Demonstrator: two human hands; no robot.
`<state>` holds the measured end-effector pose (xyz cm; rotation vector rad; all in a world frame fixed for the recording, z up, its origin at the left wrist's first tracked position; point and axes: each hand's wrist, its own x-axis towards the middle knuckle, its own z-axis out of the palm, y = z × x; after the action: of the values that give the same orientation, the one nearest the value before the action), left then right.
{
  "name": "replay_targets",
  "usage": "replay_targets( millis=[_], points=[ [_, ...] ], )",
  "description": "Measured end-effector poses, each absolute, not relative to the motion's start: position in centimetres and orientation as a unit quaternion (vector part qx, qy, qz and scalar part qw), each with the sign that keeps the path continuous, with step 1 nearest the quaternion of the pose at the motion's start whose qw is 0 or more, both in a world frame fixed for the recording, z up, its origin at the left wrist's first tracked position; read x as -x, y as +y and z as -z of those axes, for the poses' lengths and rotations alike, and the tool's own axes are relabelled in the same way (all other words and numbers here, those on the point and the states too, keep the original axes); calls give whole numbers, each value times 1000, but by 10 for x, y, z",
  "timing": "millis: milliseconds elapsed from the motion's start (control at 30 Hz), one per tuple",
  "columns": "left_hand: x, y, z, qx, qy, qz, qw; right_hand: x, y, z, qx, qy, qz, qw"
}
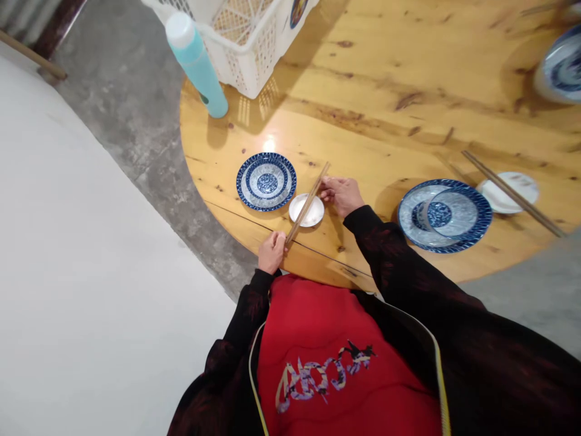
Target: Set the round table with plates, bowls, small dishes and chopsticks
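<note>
A pair of wooden chopsticks (309, 200) lies slantwise across a small white dish (314, 213). My left hand (272, 251) pinches their near end, close to the table's edge. Around the upper part of the same chopsticks, the fingers of my right hand (341, 192) are closed, just above the dish's right side. Left of the dish sits a blue-and-white plate (240, 184) with a matching bowl (267, 183) on it.
To the right are another patterned plate (483, 209) with a bowl (454, 212), and chopsticks (511, 192) across a white dish (521, 184). A teal bottle (200, 69) and a white plastic basket (254, 66) stand at the back left. Another bowl (563, 69) is at the far right. The wooden table (363, 139) has a rounded edge.
</note>
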<state>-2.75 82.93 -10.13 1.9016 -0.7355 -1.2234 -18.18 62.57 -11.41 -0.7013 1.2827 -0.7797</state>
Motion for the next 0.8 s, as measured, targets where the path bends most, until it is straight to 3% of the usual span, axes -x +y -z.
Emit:
replay_targets(
  millis=[400, 633, 800],
  points=[
    [-31, 874, 101, -804, -179, 366, 433, 237, 689, 95, 302, 606, 418, 606],
    [-25, 862, 104, -771, -230, 406, 434, 239, 736, 97, 314, 612, 396, 609],
    [-20, 841, 106, -748, -313, 448, 377, 224, 773, 97, 299, 609, 394, 620]
  ],
)
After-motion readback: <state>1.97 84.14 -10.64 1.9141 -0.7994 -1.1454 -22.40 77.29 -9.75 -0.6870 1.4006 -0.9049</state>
